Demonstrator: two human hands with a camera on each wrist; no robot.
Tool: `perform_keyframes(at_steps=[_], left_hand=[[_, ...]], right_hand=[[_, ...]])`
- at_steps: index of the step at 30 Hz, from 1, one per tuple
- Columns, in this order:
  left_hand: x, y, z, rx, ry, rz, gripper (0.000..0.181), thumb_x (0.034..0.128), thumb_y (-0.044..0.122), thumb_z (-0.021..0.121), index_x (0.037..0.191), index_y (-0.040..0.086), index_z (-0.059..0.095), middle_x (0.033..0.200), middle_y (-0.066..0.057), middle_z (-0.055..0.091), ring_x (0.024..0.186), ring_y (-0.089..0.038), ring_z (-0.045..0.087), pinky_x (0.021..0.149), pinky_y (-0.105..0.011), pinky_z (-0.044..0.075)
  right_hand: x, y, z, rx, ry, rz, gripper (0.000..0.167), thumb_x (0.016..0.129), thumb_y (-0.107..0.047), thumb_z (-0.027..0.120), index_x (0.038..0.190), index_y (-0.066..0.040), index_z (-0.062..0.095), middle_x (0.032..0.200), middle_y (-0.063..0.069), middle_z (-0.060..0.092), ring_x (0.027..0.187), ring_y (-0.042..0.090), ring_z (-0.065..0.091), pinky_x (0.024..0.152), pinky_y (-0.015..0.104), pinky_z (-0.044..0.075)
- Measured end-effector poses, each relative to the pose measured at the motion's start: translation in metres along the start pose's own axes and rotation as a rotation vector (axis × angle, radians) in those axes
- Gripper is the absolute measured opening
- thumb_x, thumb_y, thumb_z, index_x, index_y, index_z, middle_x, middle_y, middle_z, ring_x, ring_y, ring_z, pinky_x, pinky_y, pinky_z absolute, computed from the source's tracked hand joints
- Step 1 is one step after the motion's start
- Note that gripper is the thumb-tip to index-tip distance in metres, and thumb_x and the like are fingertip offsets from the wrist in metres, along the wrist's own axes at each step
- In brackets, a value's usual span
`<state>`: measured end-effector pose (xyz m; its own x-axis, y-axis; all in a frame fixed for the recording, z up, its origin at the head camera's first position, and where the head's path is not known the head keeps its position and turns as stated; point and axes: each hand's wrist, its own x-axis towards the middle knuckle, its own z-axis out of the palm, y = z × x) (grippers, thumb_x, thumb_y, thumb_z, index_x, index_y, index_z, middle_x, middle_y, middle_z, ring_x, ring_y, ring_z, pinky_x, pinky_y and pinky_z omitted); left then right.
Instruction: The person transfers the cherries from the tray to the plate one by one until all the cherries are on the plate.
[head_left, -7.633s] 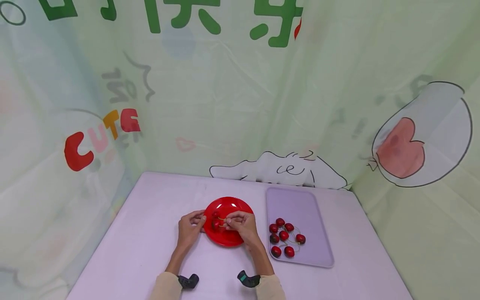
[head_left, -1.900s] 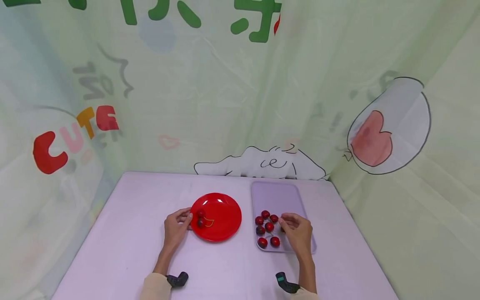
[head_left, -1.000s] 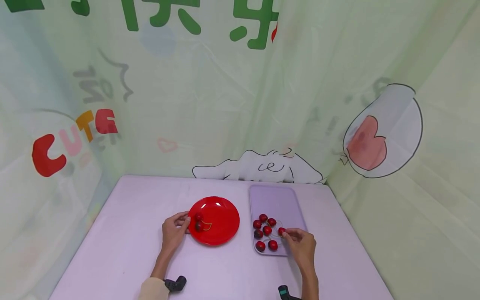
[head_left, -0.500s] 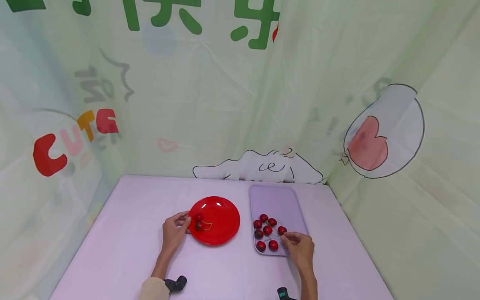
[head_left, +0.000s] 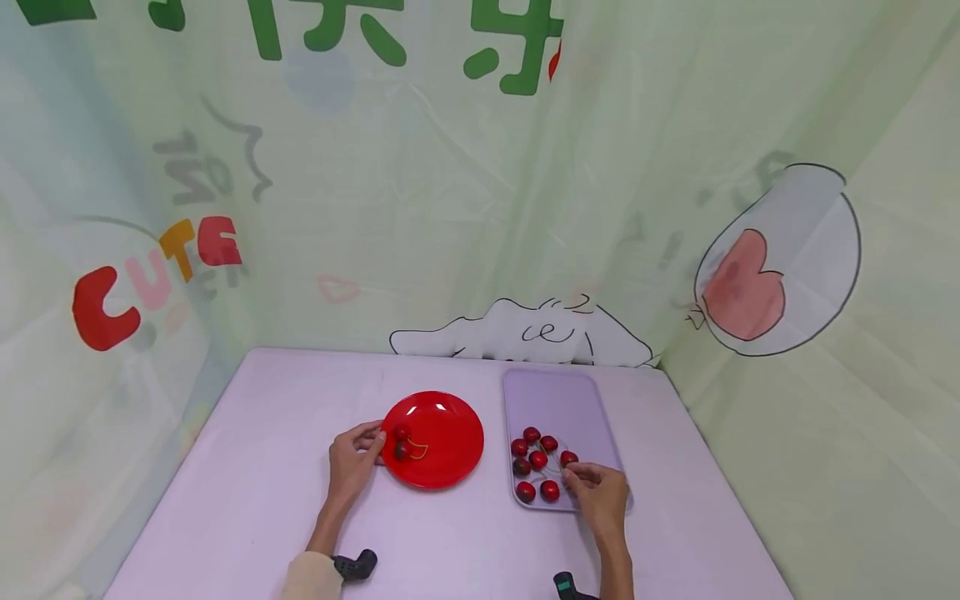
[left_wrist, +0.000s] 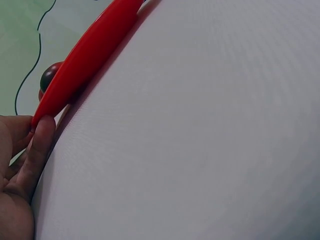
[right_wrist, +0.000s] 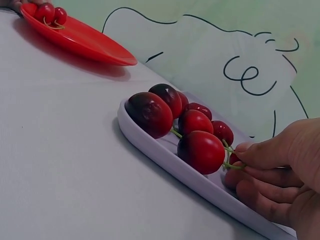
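My left hand (head_left: 351,462) pinches the left rim of a red plate (head_left: 453,442), thumb on top and fingers beneath. Two cherries (head_left: 402,450) with joined-looking stems lie on the plate's left side. To the right, a lilac tray (head_left: 551,396) carries several dark red cherries (head_left: 537,460) in its near left part. My right hand (head_left: 602,497) is over the tray's near right part, beside the rightmost cherry (head_left: 568,457). In the right wrist view, thumb and index finger pinch a green stem (right_wrist: 235,165); the thumb partly hides a cherry behind it.
Both plate and tray stand on a table with a pale lilac cover (head_left: 450,542). A printed curtain (head_left: 450,208) hangs behind and at both sides. A black wrist device (head_left: 355,566) sits on the left forearm.
Since the oldest frame, my right hand has gone from the plate to the tray, leaving two cherries on the plate. Lately its fingers have shifted slightly at the rightmost cherry; my left hand keeps its hold.
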<state>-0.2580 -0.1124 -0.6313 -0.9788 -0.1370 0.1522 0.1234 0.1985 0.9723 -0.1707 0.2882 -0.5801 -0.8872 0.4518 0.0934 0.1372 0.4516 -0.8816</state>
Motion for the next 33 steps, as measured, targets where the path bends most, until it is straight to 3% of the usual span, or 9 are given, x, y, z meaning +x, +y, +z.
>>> perform_keyframes(at_steps=[8, 18, 25, 33], left_hand=[[0.002, 0.000, 0.000, 0.018, 0.004, -0.019, 0.031, 0.1042, 0.007, 0.073, 0.135, 0.002, 0.075, 0.114, -0.021, 0.077, 0.078, -0.009, 0.073, 0.065, -0.016, 0.063], [0.000, 0.003, 0.000, 0.017, 0.010, -0.020, 0.032, 0.1042, 0.007, 0.073, 0.135, 0.001, 0.074, 0.114, -0.022, 0.077, 0.078, -0.010, 0.073, 0.064, -0.017, 0.063], [0.000, 0.003, 0.000, 0.006, 0.006, -0.005, 0.031, 0.1044, 0.005, 0.072, 0.135, -0.002, 0.074, 0.112, -0.024, 0.077, 0.078, -0.011, 0.074, 0.064, -0.017, 0.063], [0.000, 0.006, -0.001, 0.014, 0.006, -0.021, 0.031, 0.1044, 0.006, 0.072, 0.135, -0.001, 0.074, 0.113, -0.023, 0.076, 0.079, -0.013, 0.074, 0.065, -0.015, 0.062]], right_hand=[[-0.001, -0.009, 0.001, 0.093, 0.009, 0.034, 0.015, 0.095, 0.003, 0.080, 0.105, 0.014, 0.079, 0.091, 0.021, 0.083, 0.064, 0.001, 0.069, 0.060, 0.014, 0.059], [0.004, 0.002, 0.002, 0.364, -0.057, 0.155, 0.026, 0.095, 0.009, 0.077, 0.116, 0.023, 0.071, 0.082, 0.004, 0.083, 0.067, 0.005, 0.076, 0.064, 0.022, 0.066], [0.006, 0.003, 0.001, 0.431, -0.098, 0.202, 0.030, 0.097, 0.007, 0.076, 0.120, 0.024, 0.069, 0.084, 0.004, 0.083, 0.070, 0.008, 0.078, 0.069, 0.024, 0.068], [0.003, -0.007, -0.004, 0.485, -0.109, 0.246, 0.025, 0.098, 0.003, 0.077, 0.117, 0.019, 0.072, 0.073, -0.008, 0.080, 0.071, 0.008, 0.078, 0.070, 0.021, 0.067]])
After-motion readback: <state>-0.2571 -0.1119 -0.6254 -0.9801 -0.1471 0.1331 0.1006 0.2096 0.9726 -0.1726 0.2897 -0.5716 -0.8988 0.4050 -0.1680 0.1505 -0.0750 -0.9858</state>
